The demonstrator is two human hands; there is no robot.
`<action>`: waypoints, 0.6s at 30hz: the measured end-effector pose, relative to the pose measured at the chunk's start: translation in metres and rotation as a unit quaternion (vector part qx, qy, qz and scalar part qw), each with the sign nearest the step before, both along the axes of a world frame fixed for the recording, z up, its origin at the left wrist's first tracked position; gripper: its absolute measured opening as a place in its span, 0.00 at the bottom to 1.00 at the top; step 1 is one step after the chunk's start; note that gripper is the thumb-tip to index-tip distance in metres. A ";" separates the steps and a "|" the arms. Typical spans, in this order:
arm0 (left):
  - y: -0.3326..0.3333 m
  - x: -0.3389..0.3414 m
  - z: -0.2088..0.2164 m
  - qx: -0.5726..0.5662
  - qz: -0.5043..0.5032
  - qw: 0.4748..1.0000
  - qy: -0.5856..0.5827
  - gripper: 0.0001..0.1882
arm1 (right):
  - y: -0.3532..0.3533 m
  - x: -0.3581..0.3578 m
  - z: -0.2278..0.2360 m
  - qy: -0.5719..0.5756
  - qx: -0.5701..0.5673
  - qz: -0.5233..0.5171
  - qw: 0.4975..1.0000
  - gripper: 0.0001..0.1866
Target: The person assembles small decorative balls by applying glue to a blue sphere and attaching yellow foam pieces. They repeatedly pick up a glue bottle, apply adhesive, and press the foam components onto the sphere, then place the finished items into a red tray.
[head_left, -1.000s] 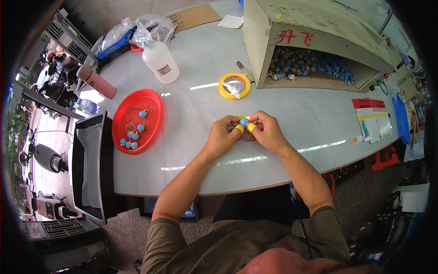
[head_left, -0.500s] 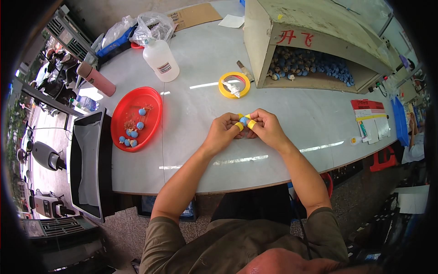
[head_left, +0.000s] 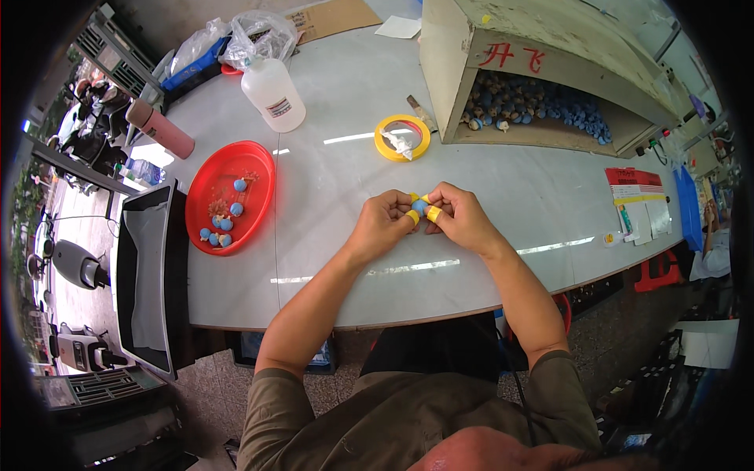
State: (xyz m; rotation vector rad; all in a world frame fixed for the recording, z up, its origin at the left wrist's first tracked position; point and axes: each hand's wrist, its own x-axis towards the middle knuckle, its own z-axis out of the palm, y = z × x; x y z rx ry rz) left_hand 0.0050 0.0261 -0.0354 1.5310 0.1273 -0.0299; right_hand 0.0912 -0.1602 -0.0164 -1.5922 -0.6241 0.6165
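Note:
Over the middle of the table, a small blue ball-shaped piece [head_left: 419, 208] is pinched between the fingertips of both my hands. My left hand [head_left: 386, 222] closes on it from the left, and my right hand [head_left: 459, 217] from the right. Yellow tape wraps the thumbs and some fingertips. Much of the piece is hidden behind the fingers. To the left, a red plate [head_left: 265, 206] holds several similar blue-and-cream pieces [head_left: 236, 209]. Many more blue pieces [head_left: 518, 108] are heaped inside the open-fronted box [head_left: 444, 94] at the back right.
Beyond my hands lies a yellow tape roll [head_left: 422, 144] with crumpled white material on it. A translucent bottle [head_left: 275, 98] and a pink flask [head_left: 162, 129] stand at the back left. A black bin [head_left: 174, 290] adjoins the left edge. Papers [head_left: 640, 192] lie at right.
The table and everything on it have shifted slightly left and up in view. My hands keep the blue piece pinched in nearly the same spot, with only slight finger movement.

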 end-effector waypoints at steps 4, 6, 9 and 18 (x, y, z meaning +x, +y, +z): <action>-0.001 0.000 -0.003 0.015 0.005 1.000 -0.013 0.15 | 0.001 -0.001 0.000 -0.010 -0.002 0.001 1.000 0.02; -0.003 0.000 -0.002 0.011 0.009 1.000 -0.009 0.15 | 0.001 -0.001 -0.002 -0.013 -0.005 0.000 1.000 0.02; -0.003 -0.001 -0.001 0.013 0.013 1.000 -0.012 0.15 | 0.001 -0.002 -0.001 -0.019 -0.004 -0.003 1.000 0.02; -0.004 0.000 0.001 0.001 0.024 1.000 -0.017 0.15 | 0.001 -0.001 0.000 -0.028 0.006 0.000 1.000 0.02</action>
